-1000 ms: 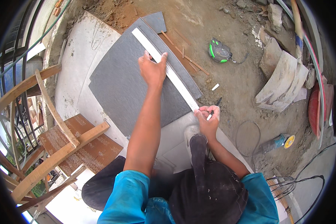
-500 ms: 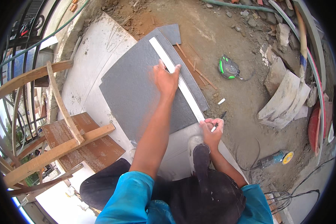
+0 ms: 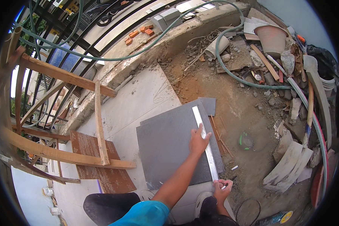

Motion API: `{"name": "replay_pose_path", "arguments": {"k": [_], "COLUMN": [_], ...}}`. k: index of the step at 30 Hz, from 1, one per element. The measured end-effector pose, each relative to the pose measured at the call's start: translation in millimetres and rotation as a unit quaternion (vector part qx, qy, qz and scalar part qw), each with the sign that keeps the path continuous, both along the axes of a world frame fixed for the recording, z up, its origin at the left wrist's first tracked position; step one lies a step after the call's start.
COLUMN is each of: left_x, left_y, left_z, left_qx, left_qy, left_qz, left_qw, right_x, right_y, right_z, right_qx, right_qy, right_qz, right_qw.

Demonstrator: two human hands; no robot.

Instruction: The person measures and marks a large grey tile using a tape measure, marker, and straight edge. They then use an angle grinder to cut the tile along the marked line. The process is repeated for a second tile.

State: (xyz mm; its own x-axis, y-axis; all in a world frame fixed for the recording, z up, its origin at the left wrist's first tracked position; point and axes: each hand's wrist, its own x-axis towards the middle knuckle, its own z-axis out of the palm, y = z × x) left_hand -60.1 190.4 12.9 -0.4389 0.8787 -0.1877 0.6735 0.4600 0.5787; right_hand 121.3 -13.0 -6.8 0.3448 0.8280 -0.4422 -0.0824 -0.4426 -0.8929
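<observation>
A long silver-white metal straightedge (image 3: 211,162) lies along the right side of a dark grey tile (image 3: 165,148). My left hand (image 3: 198,143) presses it down near its upper half, thumb on one edge and fingers on the other. At its near end my right hand (image 3: 222,190) is closed round a pen-like stick (image 3: 224,187), white at one end. The stick's dark part seems to point away to the right, but is small and blurred. My right fingertips touch the straightedge's end. Another grey tile piece (image 3: 208,105) shows at the far corner.
Right of the tile, a green-and-black tape measure (image 3: 246,140) and a small white stick (image 3: 234,167) lie on dirt. An angle grinder (image 3: 277,218) rests near the lower right. Wooden framing (image 3: 69,152) and a brown board (image 3: 109,180) stand left. Rubble, a shovel (image 3: 290,165) and a hose (image 3: 237,81) lie beyond.
The view has swung up and left, so the tile and hands appear lower and farther right. Both hands stay at the straightedge, with the stick still in my right.
</observation>
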Motion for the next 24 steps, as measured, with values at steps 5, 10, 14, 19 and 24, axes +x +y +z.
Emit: {"name": "replay_pose_path", "arguments": {"k": [5, 10, 14, 19, 24], "left_x": [-19, -35, -40, -30, -41], "left_y": [8, 17, 19, 17, 15], "left_z": [-2, 9, 9, 24, 14], "left_qx": [-0.059, -0.15, -0.19, -0.189, -0.175], "left_qy": [-0.031, -0.032, -0.014, -0.023, -0.051], "left_qz": [-0.072, -0.169, -0.21, -0.216, -0.212], "left_qw": [0.995, 0.974, 0.959, 0.958, 0.96], "right_x": [4, 0, -1, -3, -7], "right_y": [-6, -1, -5, -5, -1], "right_z": [-24, -8, -14, -14, -5], "right_qx": [0.004, -0.02, -0.003, -0.002, -0.004], "right_qy": [0.008, 0.06, 0.06, 0.073, 0.037], "right_qz": [-0.011, -0.035, -0.035, -0.045, -0.02], "right_qw": [1.0, 0.997, 0.998, 0.996, 0.999]}}
